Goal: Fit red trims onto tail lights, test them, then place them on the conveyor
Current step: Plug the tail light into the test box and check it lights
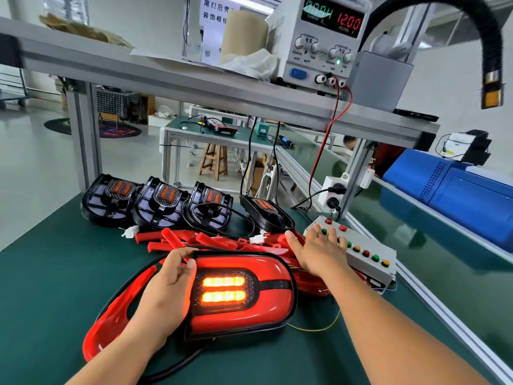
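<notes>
Supply [322, 37] reads 12.00 V — lit tail light [244, 298], left hand [166, 290] gripping its left end, right hand [316, 251] flat on button box [369, 255].

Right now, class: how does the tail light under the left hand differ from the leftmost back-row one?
The near tail light glows orange; the back-row light is dark. Near one wears red trim; back one is bare black. Near one lies flat; back one stands tilted. Both have twin bar lamps.
</notes>
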Tool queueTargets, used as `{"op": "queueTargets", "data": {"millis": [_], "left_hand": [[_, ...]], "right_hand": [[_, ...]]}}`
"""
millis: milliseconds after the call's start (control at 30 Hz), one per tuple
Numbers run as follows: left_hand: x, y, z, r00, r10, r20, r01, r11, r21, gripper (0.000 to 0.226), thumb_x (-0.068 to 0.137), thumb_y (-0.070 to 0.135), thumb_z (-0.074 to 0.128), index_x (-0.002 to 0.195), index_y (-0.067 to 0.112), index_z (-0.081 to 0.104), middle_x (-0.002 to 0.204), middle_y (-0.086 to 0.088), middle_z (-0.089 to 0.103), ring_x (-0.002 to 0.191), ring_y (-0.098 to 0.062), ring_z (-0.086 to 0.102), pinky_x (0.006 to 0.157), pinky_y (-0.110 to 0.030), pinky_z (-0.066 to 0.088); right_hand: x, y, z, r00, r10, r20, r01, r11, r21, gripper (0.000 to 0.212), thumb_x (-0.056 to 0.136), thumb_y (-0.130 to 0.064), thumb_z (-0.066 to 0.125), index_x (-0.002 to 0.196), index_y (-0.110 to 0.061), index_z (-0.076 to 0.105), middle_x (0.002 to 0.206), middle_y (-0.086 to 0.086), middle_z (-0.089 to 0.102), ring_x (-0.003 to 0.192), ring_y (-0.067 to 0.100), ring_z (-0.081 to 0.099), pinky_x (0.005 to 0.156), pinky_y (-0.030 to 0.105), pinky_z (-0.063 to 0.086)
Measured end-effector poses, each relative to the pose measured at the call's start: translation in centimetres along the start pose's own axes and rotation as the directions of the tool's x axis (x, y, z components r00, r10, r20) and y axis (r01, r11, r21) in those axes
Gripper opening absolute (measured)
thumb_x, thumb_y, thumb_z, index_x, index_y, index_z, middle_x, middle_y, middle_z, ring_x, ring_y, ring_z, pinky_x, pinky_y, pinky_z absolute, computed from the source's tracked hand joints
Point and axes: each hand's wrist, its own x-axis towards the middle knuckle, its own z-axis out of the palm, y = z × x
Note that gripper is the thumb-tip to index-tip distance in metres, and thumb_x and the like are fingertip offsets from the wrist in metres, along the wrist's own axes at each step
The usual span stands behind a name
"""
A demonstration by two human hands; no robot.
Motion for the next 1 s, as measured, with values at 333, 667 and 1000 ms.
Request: {"op": "queueTargets", "data": {"millis": [333, 667, 1000], "left_hand": [[0.36, -0.51, 0.08, 1.000, -0.022, 0.009, 0.022, 0.998, -0.052, 0.020, 0.102, 0.038, 0.041, 0.103, 0.053, 0.054, 0.096, -0.004, 0.069, 0.092, -0.036, 0.066, 0.083, -0.055, 0.054], [0.46, -0.60, 0.16, 1.000, -0.003, -0.005, 0.003, 0.998, -0.062, 0.021, 0.103, 0.035, 0.043, 0.101, 0.051, 0.055, 0.094, -0.004, 0.070, 0.090, -0.031, 0.066, 0.086, -0.054, 0.053], [0.43, -0.52, 0.17, 1.000, 0.003, 0.010, -0.002, 0.996, -0.093, 0.021, 0.103, 0.032, 0.043, 0.102, 0.048, 0.057, 0.095, -0.007, 0.071, 0.094, -0.038, 0.064, 0.086, -0.054, 0.051]], "right_hand": [[-0.34, 0.20, 0.04, 0.999, -0.043, -0.008, 0.043, 0.999, -0.022, 0.101, 0.074, -0.082, -0.012, 0.148, -0.027, 0.029, 0.165, 0.000, 0.000, 0.149, 0.038, 0.002, 0.114, 0.060, 0.003], [-0.40, 0.36, -0.13, 0.994, -0.106, -0.005, 0.106, 0.994, -0.012, 0.091, 0.067, -0.085, -0.015, 0.151, -0.051, -0.001, 0.162, -0.010, -0.019, 0.148, 0.044, 0.002, 0.115, 0.059, -0.001], [-0.69, 0.27, -0.33, 0.995, -0.094, 0.016, 0.094, 0.996, 0.000, 0.092, 0.065, -0.086, -0.015, 0.150, -0.054, -0.003, 0.162, -0.009, -0.018, 0.149, 0.043, 0.000, 0.115, 0.059, 0.001]]}}
